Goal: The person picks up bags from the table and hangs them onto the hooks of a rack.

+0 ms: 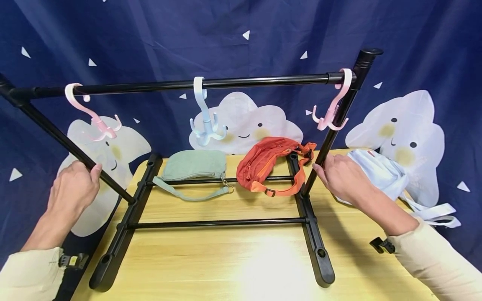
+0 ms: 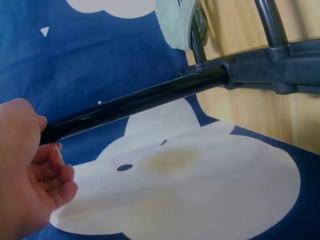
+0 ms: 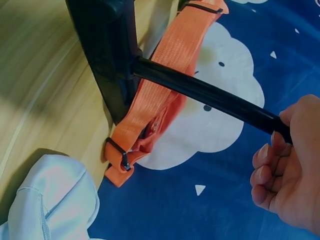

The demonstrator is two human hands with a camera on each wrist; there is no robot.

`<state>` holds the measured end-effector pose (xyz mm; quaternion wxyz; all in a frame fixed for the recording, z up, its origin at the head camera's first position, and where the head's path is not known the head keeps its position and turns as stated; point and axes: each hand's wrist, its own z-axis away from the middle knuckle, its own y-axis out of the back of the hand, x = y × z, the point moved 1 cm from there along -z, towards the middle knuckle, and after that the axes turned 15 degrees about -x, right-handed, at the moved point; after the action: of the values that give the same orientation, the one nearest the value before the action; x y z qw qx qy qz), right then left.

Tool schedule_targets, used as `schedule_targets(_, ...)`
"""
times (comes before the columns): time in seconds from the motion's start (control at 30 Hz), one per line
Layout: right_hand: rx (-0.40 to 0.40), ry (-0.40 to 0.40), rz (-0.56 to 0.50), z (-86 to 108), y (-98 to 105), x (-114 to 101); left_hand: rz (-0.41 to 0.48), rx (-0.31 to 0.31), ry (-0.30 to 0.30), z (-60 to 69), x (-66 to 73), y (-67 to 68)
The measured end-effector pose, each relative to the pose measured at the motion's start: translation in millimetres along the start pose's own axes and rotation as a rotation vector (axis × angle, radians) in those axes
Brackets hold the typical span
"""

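A black clothes rack stands on a wooden table, with a top bar, two upright posts and two long feet. My left hand grips the rack's left post, partway up. On the other side, my right hand holds the right post between thumb and curled fingers. From the top bar hang a pink hook near the left end, a pale blue hook near the middle and another pink hook beside the right post. Nothing hangs on these hooks.
A green pouch and a red-orange waist bag lie across the rack's rear lower bar. Outside the right foot sits a light blue bag with trailing straps. Behind the table hangs a dark blue curtain with clouds.
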<state>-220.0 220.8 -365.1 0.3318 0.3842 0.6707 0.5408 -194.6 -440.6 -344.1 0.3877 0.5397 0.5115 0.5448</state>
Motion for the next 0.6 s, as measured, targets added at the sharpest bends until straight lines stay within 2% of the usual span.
schedule_targets(0.3,-0.029,-0.029,0.001,4.3,2.7,5.9,0.011,0.035,-0.039,-1.9,7.2,-3.5)
schedule_targets(0.6,-0.042,-0.044,-0.009,5.6,2.9,5.6,0.013,0.057,-0.095,-3.7,3.9,-1.4)
